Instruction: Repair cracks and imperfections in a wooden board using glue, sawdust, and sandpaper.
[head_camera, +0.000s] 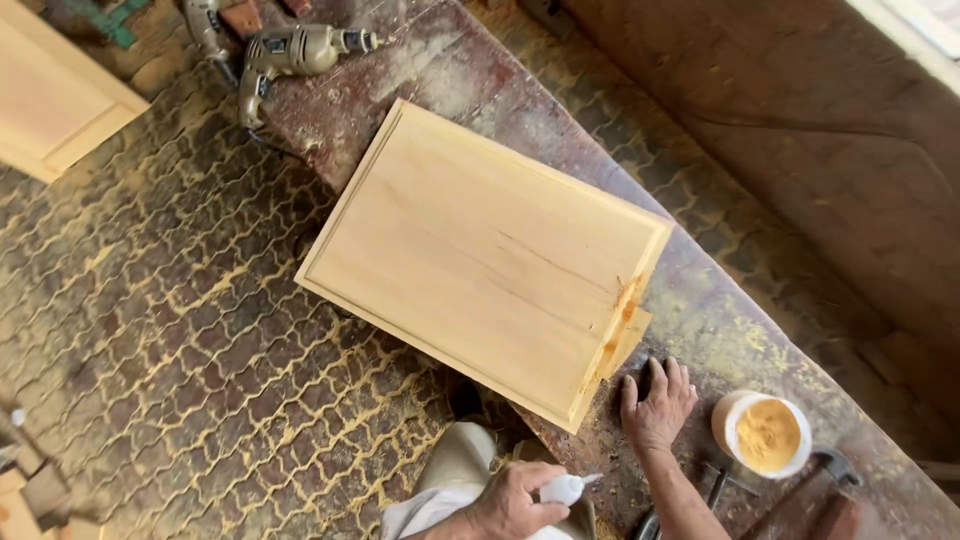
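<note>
Gluing stage, by the look of it. Left hand (510, 505) is wrapped around a small white squeeze bottle (565, 488), fingers closed on the body, nozzle aimed toward the near end of the wooden panel (480, 255). Right hand (655, 405) lies flat on the workbench (720, 330), fingers spread and holding nothing, fingertips just short of the panel's near corner. The panel is a pale framed rectangle lying flat and skewed across the dark, dusty bench, one long edge overhanging toward the paved floor (170, 350). A small wedge-like offcut (628, 340) sticks out from under the near end, and that end of the frame shows orange-yellow smears, probably filler or adhesive with dust worked in. An open white tub of yellow-tan powder (765, 435) stands on the bench just right of the right hand; likely sawdust for filling, though I can't confirm. My read: the joint or crack at the near end is being filled, bottle ready but not on the wood yet. Next move calls for bringing the nozzle right to the smeared seam, squeezing lightly so it doesn't run down the edge, and steadying the overhanging panel with the free hand. An electric drill (300, 50) lies at the far end of the bench, well apart from both hands. Another pale board (50, 100) sits at top left.
</note>
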